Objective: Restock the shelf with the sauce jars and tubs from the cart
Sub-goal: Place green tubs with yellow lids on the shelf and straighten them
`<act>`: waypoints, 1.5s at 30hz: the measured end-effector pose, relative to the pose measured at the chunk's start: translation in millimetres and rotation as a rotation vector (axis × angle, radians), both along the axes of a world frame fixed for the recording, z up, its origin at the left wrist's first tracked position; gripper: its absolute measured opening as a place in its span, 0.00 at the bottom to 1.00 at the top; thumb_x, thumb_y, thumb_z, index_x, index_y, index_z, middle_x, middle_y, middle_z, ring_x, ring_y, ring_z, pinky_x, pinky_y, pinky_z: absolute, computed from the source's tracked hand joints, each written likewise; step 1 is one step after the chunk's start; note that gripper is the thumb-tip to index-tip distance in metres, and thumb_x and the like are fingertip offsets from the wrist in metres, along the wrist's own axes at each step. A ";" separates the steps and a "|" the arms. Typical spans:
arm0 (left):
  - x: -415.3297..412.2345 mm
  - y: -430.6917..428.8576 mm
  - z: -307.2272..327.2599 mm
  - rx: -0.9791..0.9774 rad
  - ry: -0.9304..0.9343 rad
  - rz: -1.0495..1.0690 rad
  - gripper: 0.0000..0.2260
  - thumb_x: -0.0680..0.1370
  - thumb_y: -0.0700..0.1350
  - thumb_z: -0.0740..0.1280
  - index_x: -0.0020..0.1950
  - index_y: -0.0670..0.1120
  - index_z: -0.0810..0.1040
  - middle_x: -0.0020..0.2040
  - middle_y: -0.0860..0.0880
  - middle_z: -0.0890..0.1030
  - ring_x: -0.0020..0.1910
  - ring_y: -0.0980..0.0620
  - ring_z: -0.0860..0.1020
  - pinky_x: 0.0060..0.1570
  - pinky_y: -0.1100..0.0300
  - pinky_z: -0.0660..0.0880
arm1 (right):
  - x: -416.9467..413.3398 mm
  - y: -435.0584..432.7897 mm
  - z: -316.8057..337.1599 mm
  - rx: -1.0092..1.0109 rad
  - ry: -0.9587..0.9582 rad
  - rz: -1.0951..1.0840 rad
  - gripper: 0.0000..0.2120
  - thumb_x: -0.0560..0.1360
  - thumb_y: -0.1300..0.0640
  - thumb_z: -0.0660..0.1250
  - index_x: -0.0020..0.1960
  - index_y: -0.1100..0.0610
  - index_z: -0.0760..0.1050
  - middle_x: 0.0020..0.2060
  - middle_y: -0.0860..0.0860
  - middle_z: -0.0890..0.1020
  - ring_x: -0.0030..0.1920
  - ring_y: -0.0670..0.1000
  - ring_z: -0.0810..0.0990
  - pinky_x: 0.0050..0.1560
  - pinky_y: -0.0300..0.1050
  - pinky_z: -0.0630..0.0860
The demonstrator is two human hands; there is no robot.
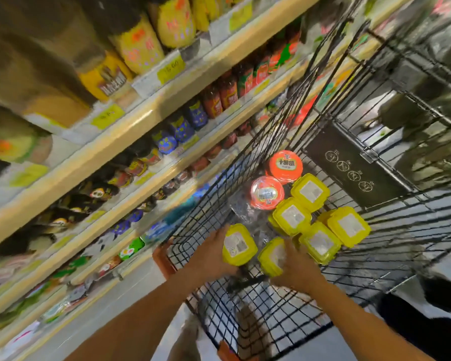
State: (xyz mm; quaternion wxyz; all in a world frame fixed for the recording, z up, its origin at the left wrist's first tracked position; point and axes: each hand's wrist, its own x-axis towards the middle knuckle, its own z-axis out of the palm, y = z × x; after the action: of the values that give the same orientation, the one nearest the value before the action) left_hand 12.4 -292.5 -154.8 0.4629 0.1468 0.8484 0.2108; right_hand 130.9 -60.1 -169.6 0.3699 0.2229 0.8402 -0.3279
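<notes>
Inside the black wire cart lie several yellow-lidded tubs with white labels and two round orange-lidded tubs. My left hand grips one yellow tub from its left side, near the cart's left wall. My right hand closes around a second yellow tub right beside it. The wooden shelves on the left are filled with rows of sauce jars and bottles.
Yellow price tags line the shelf edges. A black sign panel hangs at the cart's far end. An orange corner guard sits on the cart's near-left corner. Grey floor runs between the cart and the shelf base.
</notes>
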 end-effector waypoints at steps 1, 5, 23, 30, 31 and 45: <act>-1.0 -3.2 12.4 0.028 0.004 0.015 0.57 0.67 0.55 0.79 0.82 0.55 0.42 0.80 0.46 0.56 0.77 0.44 0.62 0.68 0.55 0.66 | -2.4 3.5 11.9 -0.012 0.036 0.001 0.65 0.54 0.31 0.73 0.80 0.55 0.45 0.74 0.62 0.58 0.73 0.63 0.62 0.67 0.55 0.67; -7.3 -12.9 74.8 0.220 0.064 0.090 0.51 0.69 0.54 0.80 0.80 0.60 0.48 0.76 0.53 0.62 0.72 0.55 0.67 0.65 0.58 0.69 | -14.7 16.3 61.0 -0.072 0.156 -0.098 0.57 0.56 0.34 0.76 0.77 0.42 0.50 0.63 0.54 0.70 0.65 0.58 0.69 0.58 0.52 0.71; 8.9 -171.2 282.2 0.718 0.200 0.662 0.49 0.61 0.62 0.83 0.78 0.60 0.63 0.71 0.54 0.75 0.67 0.52 0.77 0.64 0.44 0.77 | -96.4 -62.5 310.3 -0.618 0.651 -0.086 0.42 0.62 0.55 0.81 0.72 0.45 0.68 0.61 0.39 0.80 0.55 0.33 0.79 0.47 0.26 0.73; 79.5 -280.9 330.9 0.843 0.310 0.885 0.44 0.64 0.56 0.82 0.77 0.54 0.67 0.68 0.49 0.78 0.63 0.48 0.80 0.54 0.46 0.81 | -88.3 -167.4 370.0 -0.810 0.698 0.076 0.43 0.56 0.50 0.84 0.68 0.44 0.71 0.59 0.37 0.81 0.55 0.36 0.81 0.47 0.28 0.75; 92.4 -297.9 335.9 0.862 0.323 0.901 0.44 0.65 0.56 0.82 0.77 0.53 0.66 0.69 0.49 0.78 0.65 0.47 0.79 0.59 0.44 0.79 | -83.7 -185.9 377.5 -0.828 0.694 0.097 0.46 0.52 0.42 0.84 0.67 0.43 0.71 0.59 0.36 0.81 0.55 0.36 0.81 0.47 0.29 0.76; 311.0 -526.9 392.2 1.004 0.513 1.191 0.43 0.61 0.55 0.83 0.73 0.53 0.70 0.66 0.49 0.81 0.64 0.45 0.80 0.56 0.45 0.80 | 26.4 -463.3 429.1 -1.071 0.622 0.311 0.51 0.49 0.39 0.85 0.70 0.47 0.72 0.65 0.48 0.79 0.65 0.55 0.78 0.66 0.62 0.72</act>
State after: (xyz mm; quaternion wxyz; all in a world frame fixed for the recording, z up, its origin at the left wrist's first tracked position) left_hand 323.4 -819.4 237.4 -0.0558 -0.0950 0.6682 0.7358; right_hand 157.3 -523.5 259.5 0.2123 -0.2230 0.6506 -0.6942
